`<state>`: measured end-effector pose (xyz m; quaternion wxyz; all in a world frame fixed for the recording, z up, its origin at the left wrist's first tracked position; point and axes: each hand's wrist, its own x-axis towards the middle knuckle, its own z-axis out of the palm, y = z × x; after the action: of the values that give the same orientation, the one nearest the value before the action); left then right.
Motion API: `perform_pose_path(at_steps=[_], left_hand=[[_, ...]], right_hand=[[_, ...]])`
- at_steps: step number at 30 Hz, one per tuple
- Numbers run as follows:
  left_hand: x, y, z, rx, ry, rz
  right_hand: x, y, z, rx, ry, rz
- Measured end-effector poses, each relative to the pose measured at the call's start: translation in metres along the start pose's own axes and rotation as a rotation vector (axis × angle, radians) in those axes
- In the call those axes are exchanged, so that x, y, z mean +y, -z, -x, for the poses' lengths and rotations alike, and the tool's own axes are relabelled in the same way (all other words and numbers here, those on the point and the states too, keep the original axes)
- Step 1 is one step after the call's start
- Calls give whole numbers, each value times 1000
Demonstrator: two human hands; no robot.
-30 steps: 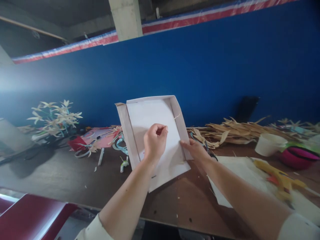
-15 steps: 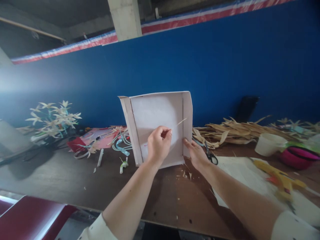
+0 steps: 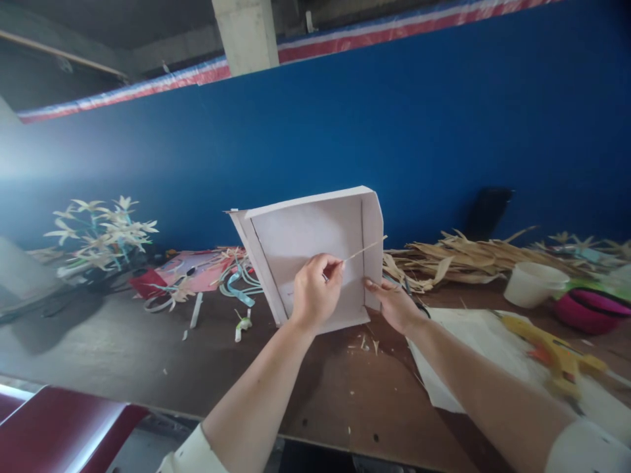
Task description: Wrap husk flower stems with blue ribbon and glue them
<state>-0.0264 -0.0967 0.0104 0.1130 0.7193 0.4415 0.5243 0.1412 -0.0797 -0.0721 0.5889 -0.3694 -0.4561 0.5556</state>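
Observation:
A shallow white cardboard tray point(image 3: 305, 243) stands tilted on its lower edge on the brown table point(image 3: 123, 348), its open face toward me. My right hand point(image 3: 394, 303) grips the tray's right wall near the bottom corner. My left hand point(image 3: 315, 292) is closed in a pinch in front of the tray's face, holding a thin dry straw sliver point(image 3: 365, 249) that points up and right. Small straw scraps point(image 3: 365, 343) lie on the table just under the tray.
A pile of dried leaves point(image 3: 473, 257) runs along the blue wall at right, with scissors point(image 3: 413, 297), a white cup point(image 3: 532, 284), a pink bowl point(image 3: 589, 309), a yellow glue gun point(image 3: 555, 355) on white paper point(image 3: 473, 348). Straw flowers point(image 3: 106, 230) and ribbons point(image 3: 236, 282) lie left.
The tray has been raised from leaning flat to standing more upright, and scraps have dropped onto the table. My left hand has drawn the straw sliver out to the right.

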Motion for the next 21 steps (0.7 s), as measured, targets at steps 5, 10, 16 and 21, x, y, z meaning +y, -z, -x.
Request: perform_pose_path(at_steps=[5,10,16,21], left_hand=[[0,0,1,5,-55,-26],[-4,1,2,6,-69,-32],[-8,1,4,13,-77,-34],[-11,3,5,5,-67,-44]], right_hand=[[1,0,1,-40,7,-89],[4,0,3,-19,-40,-75],[6,2,5,-64,-56,41],[7,5,5,-123,-32,210]])
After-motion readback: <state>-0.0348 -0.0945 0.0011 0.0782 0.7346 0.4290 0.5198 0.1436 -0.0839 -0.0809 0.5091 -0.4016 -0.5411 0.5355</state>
